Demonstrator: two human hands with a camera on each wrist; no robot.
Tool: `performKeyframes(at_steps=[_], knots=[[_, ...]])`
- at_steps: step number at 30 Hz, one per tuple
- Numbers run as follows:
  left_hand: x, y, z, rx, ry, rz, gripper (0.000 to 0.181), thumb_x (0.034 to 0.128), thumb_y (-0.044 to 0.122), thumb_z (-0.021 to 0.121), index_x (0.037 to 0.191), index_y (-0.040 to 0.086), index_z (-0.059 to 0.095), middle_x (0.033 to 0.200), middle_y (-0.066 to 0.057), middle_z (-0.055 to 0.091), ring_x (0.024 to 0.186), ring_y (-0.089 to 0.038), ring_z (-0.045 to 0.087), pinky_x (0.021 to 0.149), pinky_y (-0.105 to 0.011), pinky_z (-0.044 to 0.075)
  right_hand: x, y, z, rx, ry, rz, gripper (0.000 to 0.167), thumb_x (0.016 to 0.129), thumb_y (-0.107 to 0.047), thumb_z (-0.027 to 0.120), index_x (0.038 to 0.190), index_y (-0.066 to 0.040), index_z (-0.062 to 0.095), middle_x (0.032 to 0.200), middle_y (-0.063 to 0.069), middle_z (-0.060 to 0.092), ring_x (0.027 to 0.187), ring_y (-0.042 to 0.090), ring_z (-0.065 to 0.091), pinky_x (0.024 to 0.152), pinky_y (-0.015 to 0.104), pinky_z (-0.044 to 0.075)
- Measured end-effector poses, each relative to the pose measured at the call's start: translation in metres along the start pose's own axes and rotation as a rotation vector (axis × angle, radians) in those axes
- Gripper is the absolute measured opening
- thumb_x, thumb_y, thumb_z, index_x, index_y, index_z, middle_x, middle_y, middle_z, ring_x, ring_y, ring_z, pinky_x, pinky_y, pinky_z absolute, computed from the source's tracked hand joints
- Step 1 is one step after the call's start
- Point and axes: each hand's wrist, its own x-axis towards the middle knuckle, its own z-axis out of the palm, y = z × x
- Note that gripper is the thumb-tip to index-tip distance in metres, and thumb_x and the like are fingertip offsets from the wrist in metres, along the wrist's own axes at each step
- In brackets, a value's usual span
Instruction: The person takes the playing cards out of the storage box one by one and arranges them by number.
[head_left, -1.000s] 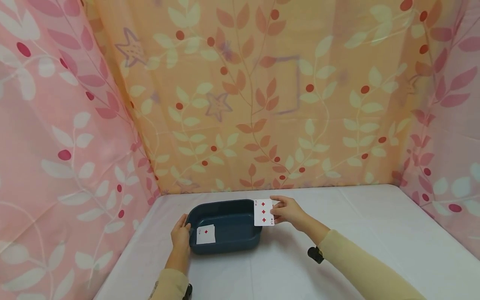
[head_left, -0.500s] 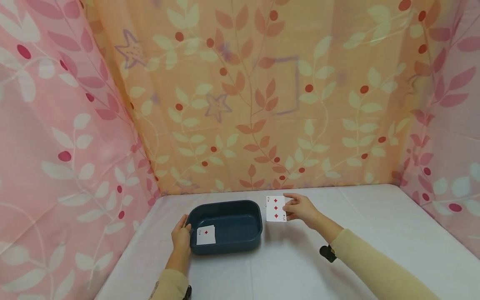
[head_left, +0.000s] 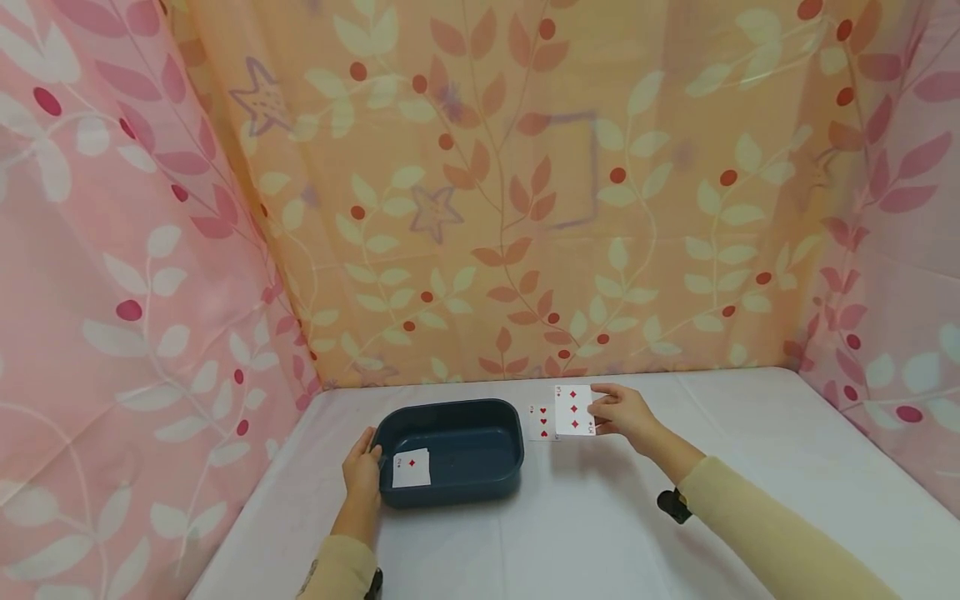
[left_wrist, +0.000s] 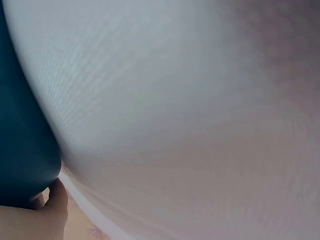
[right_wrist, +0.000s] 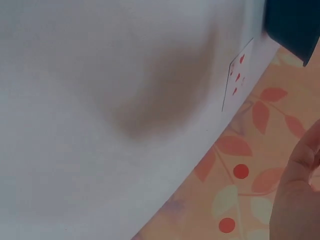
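Gripping the left end of the blue tray (head_left: 457,495), the left hand (head_left: 362,473) has its fingers curled on the rim. To the right of the tray, the right hand (head_left: 624,417) has thumb and fingers clamped on one edge of the diamonds card (head_left: 566,411), which appears raised above the worktop (head_left: 600,525), its three red pips in plain sight. Between it and the tray's right end a hearts card (head_left: 536,423) lies face up; the held card overlaps it in the head view, though whether they touch cannot be told. Inside the tray, at its left end, rests what looks like a short stack (head_left: 420,474) topped by a diamond. The step in hand seems to be placing the diamonds card beside the tray; the next move would call for lowering it flat without nudging the hearts card, then loosening the fingers.
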Motion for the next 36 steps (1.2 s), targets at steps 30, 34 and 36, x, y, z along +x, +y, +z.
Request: performKeyframes(at_steps=[30,34,36], knots=[[0.0,-0.002,0.001,0.003,0.016,-0.001,0.049,0.1017,-0.003,0.035,0.15,-0.001,0.029,0.155,-0.018,0.026,0.145,-0.032,0.02,0.117,-0.043,0.015,0.011,0.028,-0.025,0.016,0.14,0.125,0.047,0.094,0.003,0.05,0.138,0.015,0.041,0.118,0.03,0.055,0.073,0.015,0.062,0.065,0.026,0.056],[0.0,-0.001,0.0,0.001,0.017,-0.001,0.049,0.1011,-0.004,0.035,0.15,-0.001,0.029,0.154,-0.018,0.027,0.144,-0.032,0.021,0.117,-0.043,0.016,0.017,0.033,-0.023,0.016,0.156,0.146,0.046,0.092,0.005,0.049,0.136,0.015,0.042,0.115,0.029,0.056,0.073,0.014,0.061,0.063,0.026,0.055],[0.0,0.0,0.0,0.001,0.013,0.002,0.05,0.1009,-0.005,0.035,0.15,-0.001,0.028,0.154,-0.018,0.027,0.144,-0.032,0.021,0.117,-0.043,0.016,0.02,0.036,-0.022,0.014,0.165,0.15,0.047,0.091,0.006,0.049,0.136,0.015,0.042,0.109,0.026,0.058,0.071,0.013,0.061,0.061,0.026,0.055]])
